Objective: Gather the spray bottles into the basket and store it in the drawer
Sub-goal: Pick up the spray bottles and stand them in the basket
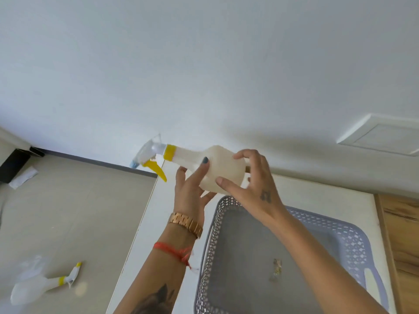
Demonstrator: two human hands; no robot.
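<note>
Straight ahead I see a white surface [172, 223] against a pale wall [204, 64], with beige tiled floor [79, 211] to its left. One lavender lattice basket [353, 241] sits on the surface. I count two spray bottles: one cream spray bottle [224, 168] lies sideways in the air above the basket's far rim, gripped by my left hand [192, 189] and right hand [251, 184], fingers curled round its body; a second spray bottle [40, 288] lies on the floor, well left of the basket.
</note>
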